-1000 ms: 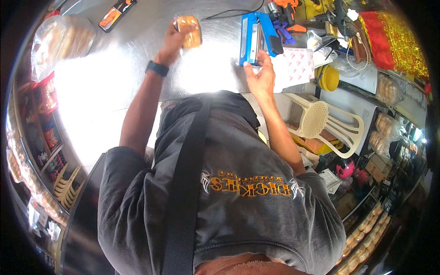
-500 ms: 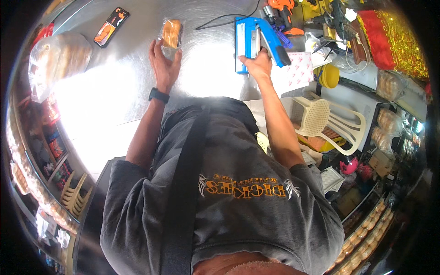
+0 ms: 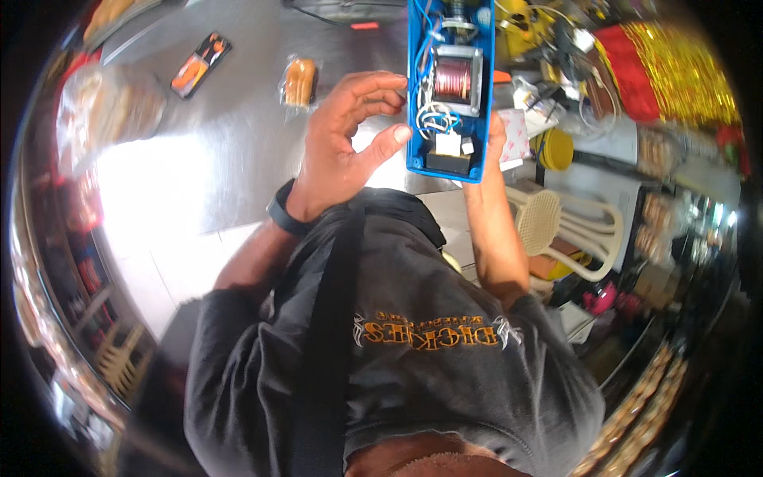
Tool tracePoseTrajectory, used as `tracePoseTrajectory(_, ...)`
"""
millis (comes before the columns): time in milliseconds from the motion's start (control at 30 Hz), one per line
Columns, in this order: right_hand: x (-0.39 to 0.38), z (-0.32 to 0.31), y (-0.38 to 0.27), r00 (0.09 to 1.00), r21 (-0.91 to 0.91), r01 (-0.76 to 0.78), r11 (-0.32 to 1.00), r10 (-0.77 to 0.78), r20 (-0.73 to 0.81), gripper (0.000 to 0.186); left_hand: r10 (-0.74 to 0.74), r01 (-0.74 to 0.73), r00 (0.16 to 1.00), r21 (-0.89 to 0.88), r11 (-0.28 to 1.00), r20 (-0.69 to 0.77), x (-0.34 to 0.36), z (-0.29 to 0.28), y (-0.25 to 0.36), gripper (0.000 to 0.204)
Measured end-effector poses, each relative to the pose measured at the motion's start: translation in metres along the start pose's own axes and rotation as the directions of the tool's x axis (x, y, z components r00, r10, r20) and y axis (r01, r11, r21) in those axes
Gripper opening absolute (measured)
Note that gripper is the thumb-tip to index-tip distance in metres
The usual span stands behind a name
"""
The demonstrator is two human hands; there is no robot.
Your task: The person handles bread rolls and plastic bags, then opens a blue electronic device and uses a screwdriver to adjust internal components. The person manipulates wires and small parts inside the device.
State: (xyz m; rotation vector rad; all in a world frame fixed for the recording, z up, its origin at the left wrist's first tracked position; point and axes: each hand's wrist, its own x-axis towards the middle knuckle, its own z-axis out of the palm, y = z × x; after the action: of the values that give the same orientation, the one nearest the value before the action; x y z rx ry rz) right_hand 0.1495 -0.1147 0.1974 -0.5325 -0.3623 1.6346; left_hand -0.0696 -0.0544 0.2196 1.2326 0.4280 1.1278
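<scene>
My right hand (image 3: pixel 496 141) grips a blue impulse sealer (image 3: pixel 482 119) by its right side, its fingers partly hidden behind the casing. The sealer is lifted and tipped so its open underside faces me, showing a transformer with a copper-coloured coil (image 3: pixel 455 78) and white and blue wires (image 3: pixel 437 118). At the left edge of the casing, my left hand (image 3: pixel 348 135) is open, thumb apart from the curved fingers. Whether its fingertips touch the casing I cannot tell. A clear packet of bread rolls (image 3: pixel 300 83) lies on the metal table (image 3: pixel 246 103) beyond my left hand.
A phone (image 3: pixel 200 65) and a large plastic bag (image 3: pixel 107 115) lie at the table's left. To the right are a yellow tub (image 3: pixel 555 149), a cluttered heap of tools, and red and gold cloth (image 3: pixel 664 75). A cream plastic chair (image 3: pixel 548 222) stands at lower right.
The blue sealer has been lifted off the table and turned, so its wired underside now shows. My left hand has moved right, from near the bread packet to the sealer's edge.
</scene>
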Motion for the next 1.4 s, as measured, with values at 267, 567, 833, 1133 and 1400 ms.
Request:
tracePoseTrajectory(267, 0.019, 0.044, -0.030, 0.967, 0.073, 0.060, 0.996, -0.076, 0.243, 0.086, 0.322, -0.419, 0.907, 0.504, 0.756, 0.271, 0.024, 0.023, 0.064, 0.035)
tracePoseTrajectory(567, 0.027, 0.034, -0.031, 0.935, 0.111, 0.024, 0.994, -0.062, 0.350, 0.071, 0.212, -0.812, 0.566, 0.494, 0.310, 0.797, 0.080, 0.033, 0.118, 0.044)
tracePoseTrajectory(833, 0.016, 0.049, -0.032, 0.968, 0.116, -0.054, 0.992, 0.023, 0.251, 0.061, 0.035, -0.928, 0.260, 0.239, 0.285, 0.965, 0.118, 0.049, 0.130, 0.040)
tracePoseTrajectory(1133, 0.004, 0.041, -0.028, 0.983, 0.141, -0.054, 0.988, 0.028, 0.183, 0.062, 0.092, -0.917, 0.191, 0.144, 0.372, 0.977, 0.120, 0.045, 0.119, 0.037)
tracePoseTrajectory(1400, -0.003, 0.042, -0.028, 0.988, 0.139, -0.068, 0.988, 0.047, 0.147, 0.065, 0.115, -0.891, 0.297, 0.232, 0.390, 0.948, 0.117, 0.037, 0.124, 0.034)
